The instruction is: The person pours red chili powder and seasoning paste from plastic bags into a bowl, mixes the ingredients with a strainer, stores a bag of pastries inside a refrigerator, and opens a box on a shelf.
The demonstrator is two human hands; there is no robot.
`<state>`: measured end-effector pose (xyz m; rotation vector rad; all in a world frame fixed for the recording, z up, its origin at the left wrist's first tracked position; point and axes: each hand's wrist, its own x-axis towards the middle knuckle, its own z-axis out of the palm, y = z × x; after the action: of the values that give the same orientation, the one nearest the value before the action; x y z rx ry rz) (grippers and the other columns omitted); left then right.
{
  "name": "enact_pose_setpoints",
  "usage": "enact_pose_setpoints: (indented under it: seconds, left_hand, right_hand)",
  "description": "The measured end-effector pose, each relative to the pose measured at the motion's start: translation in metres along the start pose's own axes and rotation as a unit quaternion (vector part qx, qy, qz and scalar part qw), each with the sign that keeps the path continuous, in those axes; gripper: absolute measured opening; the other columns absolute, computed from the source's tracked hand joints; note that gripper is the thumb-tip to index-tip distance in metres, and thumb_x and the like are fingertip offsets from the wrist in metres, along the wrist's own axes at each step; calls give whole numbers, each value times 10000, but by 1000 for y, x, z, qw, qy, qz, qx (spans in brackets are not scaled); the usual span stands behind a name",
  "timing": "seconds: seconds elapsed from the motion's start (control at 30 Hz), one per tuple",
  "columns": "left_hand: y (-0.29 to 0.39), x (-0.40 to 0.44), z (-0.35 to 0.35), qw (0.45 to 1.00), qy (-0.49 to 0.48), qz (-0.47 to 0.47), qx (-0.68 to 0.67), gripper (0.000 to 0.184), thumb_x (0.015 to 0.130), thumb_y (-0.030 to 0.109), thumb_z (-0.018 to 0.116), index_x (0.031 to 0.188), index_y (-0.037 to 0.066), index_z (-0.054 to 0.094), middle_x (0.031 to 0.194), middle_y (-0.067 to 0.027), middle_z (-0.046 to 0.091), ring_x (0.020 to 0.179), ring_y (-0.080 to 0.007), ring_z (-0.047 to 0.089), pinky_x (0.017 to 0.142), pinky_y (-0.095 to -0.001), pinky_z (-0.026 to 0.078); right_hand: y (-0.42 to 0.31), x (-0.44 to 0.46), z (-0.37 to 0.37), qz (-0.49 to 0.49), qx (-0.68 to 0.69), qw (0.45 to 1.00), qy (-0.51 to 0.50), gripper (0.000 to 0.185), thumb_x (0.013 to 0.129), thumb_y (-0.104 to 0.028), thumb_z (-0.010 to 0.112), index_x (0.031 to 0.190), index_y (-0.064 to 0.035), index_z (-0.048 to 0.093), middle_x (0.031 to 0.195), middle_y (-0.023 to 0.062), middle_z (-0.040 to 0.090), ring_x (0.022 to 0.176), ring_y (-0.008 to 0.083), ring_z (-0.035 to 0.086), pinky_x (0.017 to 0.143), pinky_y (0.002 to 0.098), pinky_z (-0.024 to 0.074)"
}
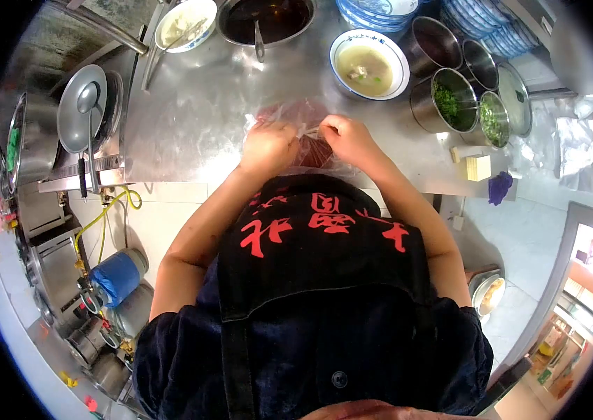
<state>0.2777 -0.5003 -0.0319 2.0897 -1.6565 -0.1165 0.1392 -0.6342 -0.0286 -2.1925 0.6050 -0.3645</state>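
A clear plastic bag (295, 112) with dark red contents lies at the front edge of the steel counter (191, 119). What the red contents are, I cannot make out. My left hand (270, 147) is closed on the bag's left side, its fingers bent inward. On the other side my right hand (347, 138) pinches the plastic near the middle. A narrow gap separates the two hands, and crumpled film shows between them. Beyond my right hand stands a bowl of pale soup (366, 66) with bits of green in it.
Steel pots of chopped greens (450, 101) stand to the right, near stacked blue-and-white bowls (380, 10). At the back are a pan of dark sauce (268, 17) with a ladle and a white bowl (186, 24). A wok (76, 115) sits on the left.
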Motion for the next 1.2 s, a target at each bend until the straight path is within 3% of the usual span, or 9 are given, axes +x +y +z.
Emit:
enact_pose_setpoints:
  seconds: [0.3,0.4,0.5,0.53,0.6,0.73,0.83,0.97,1.2]
  left_hand:
    - [19,12,-54,990,17,-67,-126,162,756,104,490,846,20,595,809,-173,595,762,-329,577,671,-356,450]
    - [12,11,-48,963,-7,-123,-240,148,793,88,492,866,14,597,789,-139,595,738,-271,578,666,-329,446]
    - [10,6,-41,931,-1,-144,-335,134,817,70,497,880,15,601,769,-101,586,714,-214,558,665,-307,437]
    - [11,5,-39,925,6,-140,-354,130,823,64,499,884,15,603,763,-89,582,707,-196,549,664,-300,433]
    - [15,3,-32,950,-2,-59,-306,124,817,63,509,880,15,603,766,-97,577,712,-199,548,668,-298,433]
    - [22,2,-32,964,-57,0,-258,124,789,93,531,869,15,585,829,-153,585,802,-311,562,728,-366,448]
    - [7,-6,-27,965,-7,-102,-241,89,790,74,545,847,16,583,791,-124,575,750,-263,556,684,-330,449]
    - [-17,-8,-6,992,-1,-12,-128,192,737,90,604,924,52,587,905,-131,577,824,-308,553,724,-375,456]
    - [1,15,1,994,-97,-9,56,283,701,145,606,981,107,575,1039,-160,536,986,-326,499,827,-424,419]
  right_hand:
    - [-2,2,-12,40,16,998,-54,190,824,-224,525,848,-58,614,804,151,620,732,330,587,667,384,458]
    - [2,6,-5,140,317,930,-118,211,824,-203,539,924,-33,615,788,140,623,639,241,587,627,308,468]
    - [5,3,-8,178,271,940,-109,194,816,-194,545,909,-39,615,823,137,616,687,278,584,664,317,475]
    - [7,3,-3,93,135,985,-57,181,820,-192,528,885,-47,615,827,140,609,712,292,585,672,330,476]
    - [13,-2,17,-78,-142,986,49,173,828,-187,495,839,-61,614,834,146,594,762,320,587,687,357,479]
    - [15,6,24,-57,-158,986,-4,101,747,-146,555,793,-57,560,841,135,544,787,332,548,674,397,457]
    - [6,-5,10,-40,-142,989,27,91,698,-80,581,736,-41,508,790,129,517,741,332,529,639,406,435]
    - [9,-22,0,-33,-85,993,81,95,678,-31,574,717,-38,488,738,122,502,685,319,526,591,385,429]
    - [13,-27,-7,-58,-44,993,98,105,667,0,567,710,-34,477,716,112,494,621,281,517,542,349,417]
